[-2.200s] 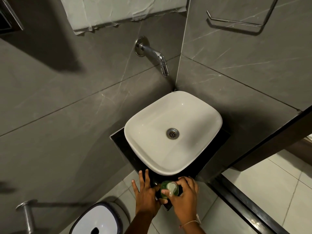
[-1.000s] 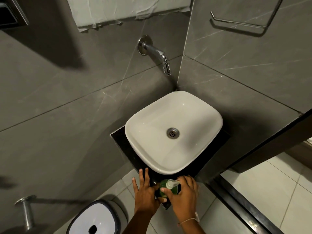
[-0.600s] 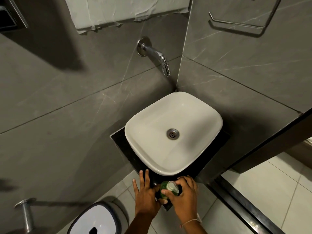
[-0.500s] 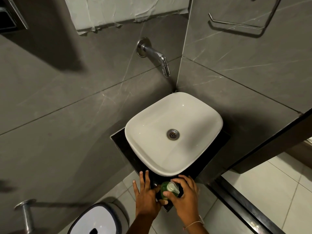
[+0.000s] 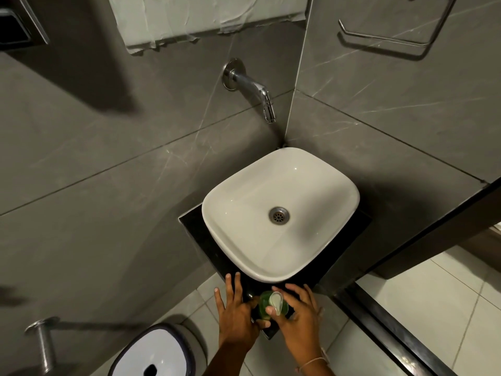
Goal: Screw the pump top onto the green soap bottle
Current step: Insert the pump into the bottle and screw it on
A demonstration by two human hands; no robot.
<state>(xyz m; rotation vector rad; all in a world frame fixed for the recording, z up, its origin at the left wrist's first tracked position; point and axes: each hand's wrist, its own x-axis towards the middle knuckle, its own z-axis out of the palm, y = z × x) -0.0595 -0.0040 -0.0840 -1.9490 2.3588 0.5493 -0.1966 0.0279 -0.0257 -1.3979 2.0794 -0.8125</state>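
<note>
The green soap bottle (image 5: 263, 305) stands upright on the near corner of the black counter (image 5: 195, 226), in front of the white basin. A clear pump top (image 5: 276, 302) sits on its neck with the nozzle pointing toward me. My left hand (image 5: 235, 313) presses against the bottle's left side with thumb and palm while its fingers lie spread flat on the counter. My right hand (image 5: 298, 313) curls round the pump top, thumb on its near side and fingers over the far side. The bottle's lower body is hidden by both hands.
The white basin (image 5: 320, 172) fills most of the counter, with a chrome wall tap (image 5: 252, 88) above it. A white-lidded bin (image 5: 151, 356) stands on the tiled floor at lower left. Grey tiled walls close in behind and to the right.
The pump nozzle has swung round from pointing right to pointing toward me, and my right hand's fingers have shifted round the top. My left hand stays against the bottle.
</note>
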